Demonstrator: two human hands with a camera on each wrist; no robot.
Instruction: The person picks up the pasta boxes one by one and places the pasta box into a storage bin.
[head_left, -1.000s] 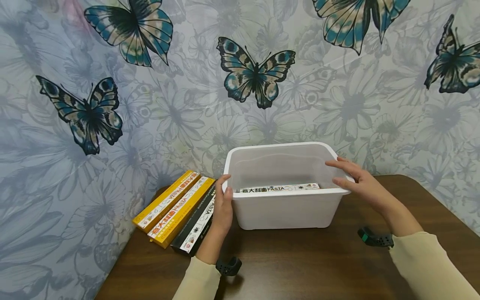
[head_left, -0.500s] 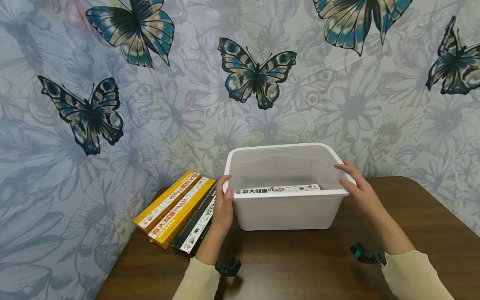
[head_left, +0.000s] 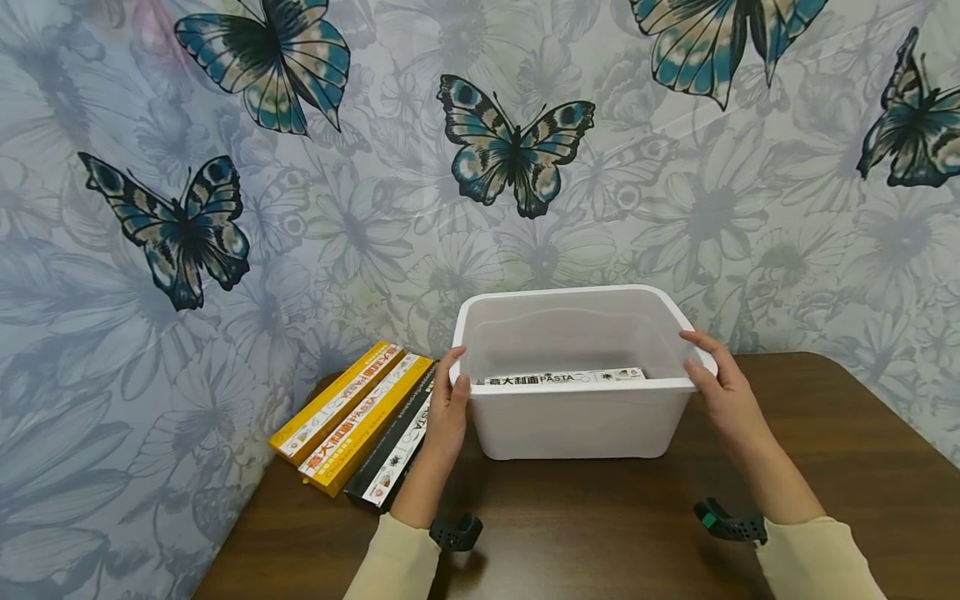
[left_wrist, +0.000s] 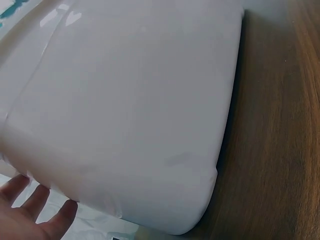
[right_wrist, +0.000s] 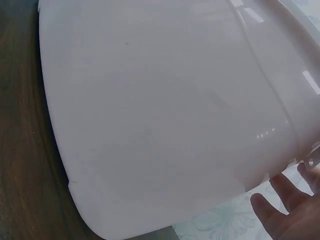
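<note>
A white plastic bin [head_left: 577, 423] stands upright on the wooden table, and a pasta box [head_left: 564, 377] with black lettering shows inside it. My left hand [head_left: 446, 421] grips the bin's left rim, thumb on top near the front corner. In the left wrist view, its fingertips [left_wrist: 64, 214] meet the bin under the rim. On the opposite side my right hand [head_left: 729, 392] holds the right rim near the front corner. Its fingers [right_wrist: 267, 212] reach beneath that rim in the right wrist view. The bin's floor is hidden behind its front wall.
Left of the bin lie two yellow pasta boxes [head_left: 341, 402] and a black pasta box [head_left: 396, 446], side by side and slanted. The left forearm partly covers the black one. Behind the brown table [head_left: 585, 529] rises a wall [head_left: 337, 250] with butterfly patterns.
My right hand has shifted from lying over the right rim to holding its outer side near the front corner. The left hand keeps its hold. The bin stays almost in place.
</note>
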